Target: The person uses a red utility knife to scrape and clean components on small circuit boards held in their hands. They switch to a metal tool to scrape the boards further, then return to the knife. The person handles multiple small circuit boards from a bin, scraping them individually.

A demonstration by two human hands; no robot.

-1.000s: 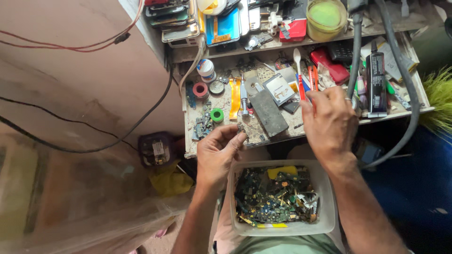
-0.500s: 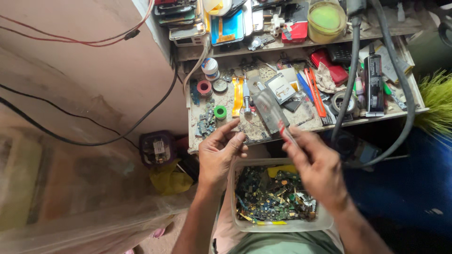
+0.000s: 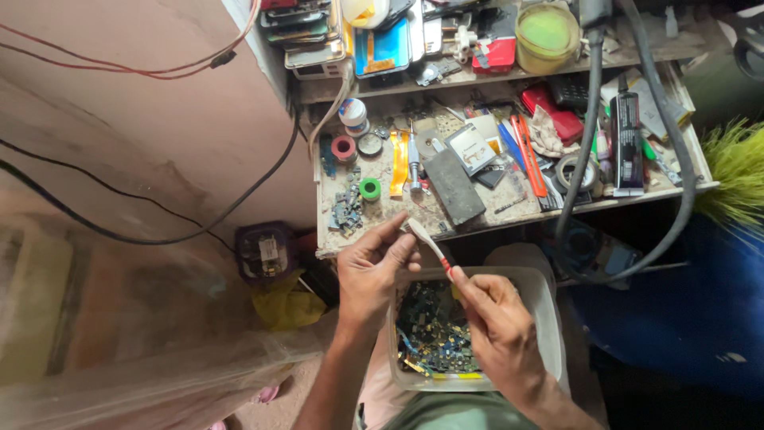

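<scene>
Pinching something too small to tell with the left hand point(image 3: 374, 271), just off the workbench's point(image 3: 414, 219) front edge. Gripping a toothbrush point(image 3: 430, 245) in the right hand point(image 3: 493, 318), fingers closed on its handle, above the plastic tub point(image 3: 549, 318) of small parts.

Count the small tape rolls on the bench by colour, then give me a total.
Red roll: 1
Green roll: 1
White roll: 1
Total: 3
</scene>
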